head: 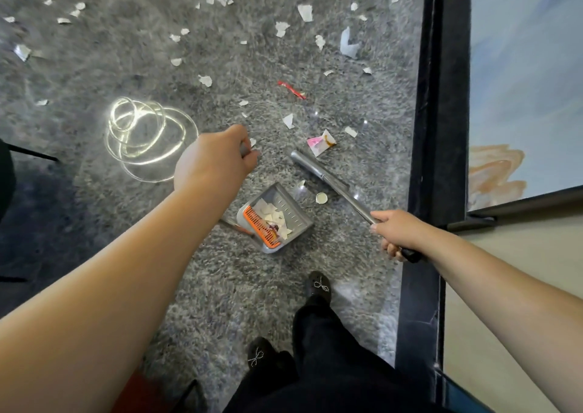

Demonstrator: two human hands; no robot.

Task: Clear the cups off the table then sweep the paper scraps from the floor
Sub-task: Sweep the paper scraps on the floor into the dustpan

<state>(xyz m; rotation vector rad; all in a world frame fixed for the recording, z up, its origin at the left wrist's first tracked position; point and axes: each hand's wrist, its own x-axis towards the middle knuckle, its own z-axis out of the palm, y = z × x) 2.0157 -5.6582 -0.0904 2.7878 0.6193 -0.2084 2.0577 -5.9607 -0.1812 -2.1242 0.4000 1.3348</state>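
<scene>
Grey floor (94,49): left hand (214,160) grips dustpan (276,217) handle, right hand (396,232) grips broom (328,180); short strokes should herd scraps (305,12) in.

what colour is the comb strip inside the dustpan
Orange, on the grey dustpan; the comb strip shows best in the head view.

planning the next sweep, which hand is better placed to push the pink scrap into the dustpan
Right. The right hand grips the broom handle, which lies by the pink scrap. The left hand holds the dustpan handle.
</scene>
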